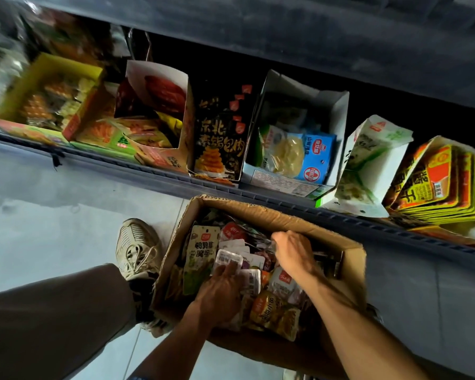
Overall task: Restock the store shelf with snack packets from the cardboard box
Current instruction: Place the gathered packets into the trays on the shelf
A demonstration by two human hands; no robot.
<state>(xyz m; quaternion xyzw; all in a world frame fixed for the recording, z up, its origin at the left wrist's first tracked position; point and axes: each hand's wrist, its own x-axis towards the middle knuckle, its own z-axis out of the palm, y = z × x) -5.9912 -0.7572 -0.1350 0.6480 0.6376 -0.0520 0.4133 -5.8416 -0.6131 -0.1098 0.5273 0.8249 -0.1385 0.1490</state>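
1. Pale floor (52,215) w/ cardboard box (272,212) below store shelf (285,198).
2. My left hand (220,294): grip pinches white packet (228,259) inside the box.
3. My right hand (294,250): grip curled among packets; contents—can't tell.

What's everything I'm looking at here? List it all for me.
cardboard box: one, brown, open, on the floor below the shelf.
snack packets: many, mixed colours, loose inside the cardboard box.
shelf: one, dark grey, running across the upper part of the view.
display cartons: about seven, yellow, white, black, orange, lined up on the shelf, most part-filled.
floor: pale grey, under the box.
shoe: one, off-white, left of the box.
trouser leg: one, brown, bottom left.
left hand: in the box, fingers on a small white packet.
right hand: in the box, fingers curled down among packets.
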